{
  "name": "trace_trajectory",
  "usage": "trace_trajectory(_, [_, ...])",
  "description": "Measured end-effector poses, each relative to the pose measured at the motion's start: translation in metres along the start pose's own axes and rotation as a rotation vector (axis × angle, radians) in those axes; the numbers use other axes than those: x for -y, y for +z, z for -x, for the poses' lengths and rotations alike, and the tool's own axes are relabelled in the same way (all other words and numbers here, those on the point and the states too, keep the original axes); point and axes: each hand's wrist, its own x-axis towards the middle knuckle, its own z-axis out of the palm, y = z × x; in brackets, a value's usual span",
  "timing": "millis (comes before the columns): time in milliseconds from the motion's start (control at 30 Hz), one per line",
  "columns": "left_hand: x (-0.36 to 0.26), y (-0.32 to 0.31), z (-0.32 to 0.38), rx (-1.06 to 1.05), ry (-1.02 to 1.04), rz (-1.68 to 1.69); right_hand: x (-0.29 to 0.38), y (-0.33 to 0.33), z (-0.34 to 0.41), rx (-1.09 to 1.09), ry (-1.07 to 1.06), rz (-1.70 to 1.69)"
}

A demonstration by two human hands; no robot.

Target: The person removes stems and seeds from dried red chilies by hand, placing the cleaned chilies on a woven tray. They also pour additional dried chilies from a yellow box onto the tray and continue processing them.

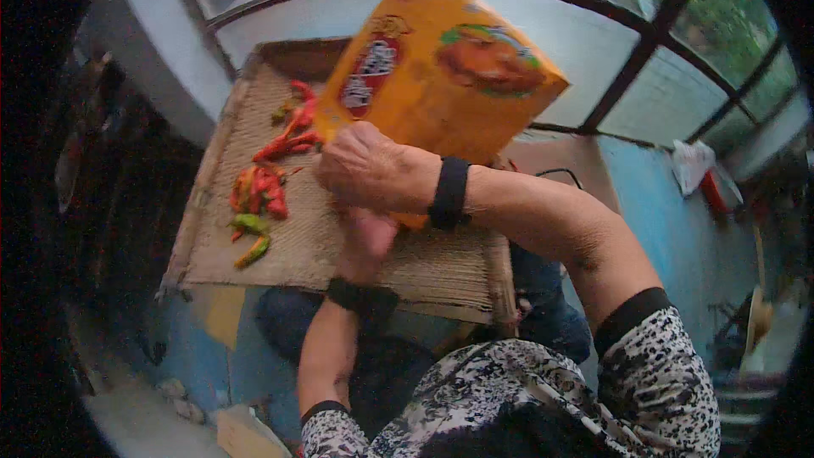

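My right hand (375,165) is closed at the lower left corner of an orange cardboard box (439,102), which is tilted up and bears writing and a food picture. Just below it is my left hand (369,235), blurred; its fingers are hidden behind the right hand, so its hold on the box cannot be made out. Both hands are above a rectangular woven tray (305,248) with a raised rim. On the tray's left part lie red chili peppers (261,191), with more red peppers (296,130) farther back. Green-yellow peppers (251,238) lie nearest me.
Behind the tray runs a window with dark frames (655,32). A white plastic bag (693,165) and a red item (718,191) are at the right. The floor (642,222) is blue there. A piece of cardboard (248,432) lies at the lower left.
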Motion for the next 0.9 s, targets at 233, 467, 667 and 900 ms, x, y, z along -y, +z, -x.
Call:
trace_trajectory(233, [-0.002,-0.018,-0.009,-0.337,-0.329,0.687,-0.058,-0.16,0.123,-0.192,0.513,-0.233])
trace_trajectory(467, [-0.013,-0.088,0.048,-0.237,-0.066,-0.47,-0.119,-0.203,0.447,-0.229,1.641,-0.066])
trace_trajectory(667, [-0.105,-0.132,0.101,-0.443,-0.5,-1.436,0.002,-0.173,0.621,0.608,2.025,0.173])
trace_trajectory(900, [-0.14,-0.135,0.113,-0.373,-0.74,-1.584,-0.011,-0.13,0.641,0.602,2.059,0.258])
